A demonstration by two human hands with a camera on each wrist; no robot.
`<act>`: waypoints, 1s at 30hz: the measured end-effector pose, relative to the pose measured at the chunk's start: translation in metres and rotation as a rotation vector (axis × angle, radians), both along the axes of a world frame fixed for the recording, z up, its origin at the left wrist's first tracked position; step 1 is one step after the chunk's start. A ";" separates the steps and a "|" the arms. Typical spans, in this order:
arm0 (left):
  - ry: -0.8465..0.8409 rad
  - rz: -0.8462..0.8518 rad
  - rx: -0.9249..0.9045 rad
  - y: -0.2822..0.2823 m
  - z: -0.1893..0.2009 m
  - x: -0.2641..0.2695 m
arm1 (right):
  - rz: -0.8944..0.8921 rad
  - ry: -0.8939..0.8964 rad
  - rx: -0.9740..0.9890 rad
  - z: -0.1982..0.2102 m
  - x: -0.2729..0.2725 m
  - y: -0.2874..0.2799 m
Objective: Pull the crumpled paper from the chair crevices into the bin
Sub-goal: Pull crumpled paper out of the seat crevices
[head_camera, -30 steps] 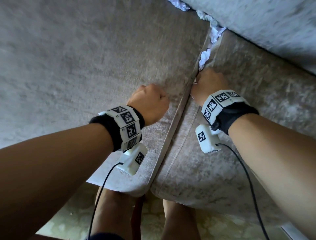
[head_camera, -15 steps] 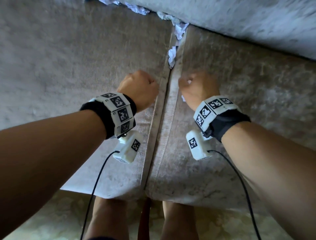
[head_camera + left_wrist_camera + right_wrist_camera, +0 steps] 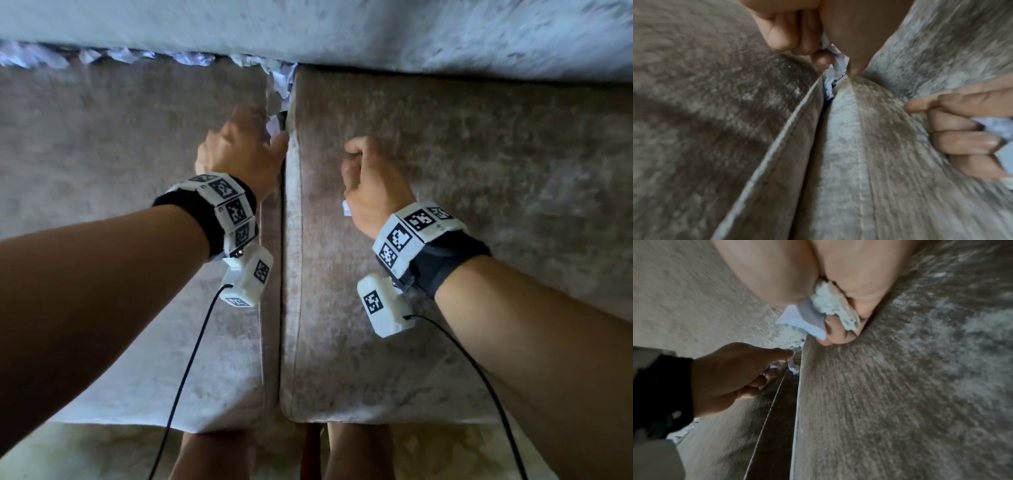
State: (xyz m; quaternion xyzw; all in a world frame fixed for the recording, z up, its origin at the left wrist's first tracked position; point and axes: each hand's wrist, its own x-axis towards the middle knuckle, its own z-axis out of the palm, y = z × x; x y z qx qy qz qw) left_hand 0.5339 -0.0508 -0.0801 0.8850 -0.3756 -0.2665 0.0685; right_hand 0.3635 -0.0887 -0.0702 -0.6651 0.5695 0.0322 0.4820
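The right hand (image 3: 371, 186), nearest, is closed round a wad of white crumpled paper (image 3: 827, 308) above the right grey-brown velvet seat cushion (image 3: 445, 240). The left hand (image 3: 245, 150) pinches paper scraps (image 3: 835, 61) in the crevice between cushions (image 3: 281, 274). More white scraps (image 3: 191, 58) line the backrest gap.

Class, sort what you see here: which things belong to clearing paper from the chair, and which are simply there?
Belongs to the job:
- paper in the crevice
- paper wad in the right hand
- left hand, pinching paper at the crevice

Simply there:
- seat cushions
- wrist cables
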 end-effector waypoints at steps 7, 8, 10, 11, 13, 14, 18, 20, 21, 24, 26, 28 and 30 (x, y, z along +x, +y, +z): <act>-0.050 -0.114 0.074 -0.006 -0.011 0.000 | -0.146 -0.127 0.121 -0.010 -0.008 -0.006; -0.054 -0.126 0.090 -0.005 -0.011 0.000 | -0.125 -0.118 0.114 -0.009 -0.008 -0.007; -0.057 -0.139 0.092 -0.004 -0.012 0.001 | -0.117 -0.131 0.130 -0.007 -0.008 -0.008; -0.048 -0.139 0.079 -0.004 -0.013 0.002 | -0.128 -0.139 0.146 -0.007 -0.007 -0.008; -0.006 -0.136 0.038 -0.002 -0.012 0.002 | -0.133 -0.139 0.148 -0.009 -0.002 -0.008; 0.019 -0.138 0.016 -0.001 -0.011 0.002 | -0.130 -0.139 0.143 -0.010 0.001 -0.008; 0.138 -0.109 -0.066 0.012 -0.005 0.003 | -0.043 -0.070 0.057 -0.004 0.017 -0.014; 0.212 -0.069 -0.066 0.020 -0.003 0.007 | 0.020 -0.020 -0.025 0.000 0.030 -0.017; 0.237 -0.045 -0.058 0.024 -0.002 0.010 | 0.045 -0.007 -0.072 0.000 0.038 -0.018; 0.257 0.002 -0.039 0.040 0.003 0.023 | 0.105 0.028 -0.143 -0.006 0.066 -0.025; 0.280 0.026 -0.017 0.050 0.006 0.032 | 0.157 0.095 -0.166 -0.013 0.086 -0.032; 0.299 0.044 0.006 0.061 0.008 0.041 | 0.209 0.155 -0.194 -0.019 0.105 -0.039; 0.294 0.051 0.034 0.069 0.010 0.049 | 0.258 0.214 -0.210 -0.021 0.118 -0.044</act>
